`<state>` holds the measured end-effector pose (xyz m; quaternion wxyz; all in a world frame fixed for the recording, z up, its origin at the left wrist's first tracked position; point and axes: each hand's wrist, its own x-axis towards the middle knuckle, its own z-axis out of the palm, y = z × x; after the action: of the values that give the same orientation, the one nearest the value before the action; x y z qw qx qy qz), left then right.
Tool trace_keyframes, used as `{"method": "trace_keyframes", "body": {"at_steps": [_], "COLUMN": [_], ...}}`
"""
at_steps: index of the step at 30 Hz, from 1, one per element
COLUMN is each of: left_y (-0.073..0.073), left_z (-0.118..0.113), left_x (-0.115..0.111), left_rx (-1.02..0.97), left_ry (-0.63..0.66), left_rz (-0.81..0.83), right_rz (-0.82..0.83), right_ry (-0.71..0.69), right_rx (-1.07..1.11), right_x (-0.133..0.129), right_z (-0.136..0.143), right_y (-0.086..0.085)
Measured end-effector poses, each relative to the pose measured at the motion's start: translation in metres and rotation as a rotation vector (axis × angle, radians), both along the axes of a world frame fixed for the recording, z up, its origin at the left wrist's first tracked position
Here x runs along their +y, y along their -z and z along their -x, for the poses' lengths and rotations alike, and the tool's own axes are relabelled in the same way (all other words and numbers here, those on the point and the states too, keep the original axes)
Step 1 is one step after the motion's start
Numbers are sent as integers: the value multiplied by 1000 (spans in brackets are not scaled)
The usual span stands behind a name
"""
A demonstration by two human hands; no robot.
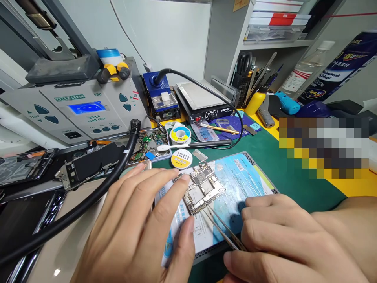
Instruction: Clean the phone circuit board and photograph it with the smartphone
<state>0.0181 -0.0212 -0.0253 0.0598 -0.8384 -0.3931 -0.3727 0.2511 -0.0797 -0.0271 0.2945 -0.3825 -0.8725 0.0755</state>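
A bare phone circuit board point(203, 186) lies on a blue and white printed sheet on the work pad point(244, 177). My left hand point(147, 220) reaches over the pad's left side, its fingers stretched out and apart. Its index fingertip rests at the board's upper left edge, and the thumb tip is close to the lower left corner. On the right, my right hand point(279, 236) is closed around a pair of metal tweezers point(225, 232). The tweezer tips, slightly apart, point at the board's lower edge; whether they touch it I cannot tell.
A grey hot-air station point(88, 106) stands back left, its black hose point(97, 208) arching beside my left hand. Behind the pad are a solder reel point(180, 134), a round tin point(182, 158), a soldering iron point(203, 144) and a heating plate point(206, 98). A pixelated patch covers the right.
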Motion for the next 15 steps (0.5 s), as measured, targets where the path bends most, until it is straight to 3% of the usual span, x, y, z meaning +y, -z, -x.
{"method": "trace_keyframes", "body": {"at_steps": [3,7,11,15], "left_y": [0,-6,-11,-7], "left_z": [0,0,-1,2], "left_x": [1,9,18,17], "left_rx": [-3,49,83,83], "left_ry": [-9,78,137,133], "left_rz": [14,-10,-19,-13], "right_rz": [-17,-69,-44,79], "right_ry": [-4,5,89,158], "right_rx": [-43,-76,46,241], "right_x": [3,13,23,31], "right_z": [-1,-1,1,2], "right_y": [-5,-14,-23,-31]}}
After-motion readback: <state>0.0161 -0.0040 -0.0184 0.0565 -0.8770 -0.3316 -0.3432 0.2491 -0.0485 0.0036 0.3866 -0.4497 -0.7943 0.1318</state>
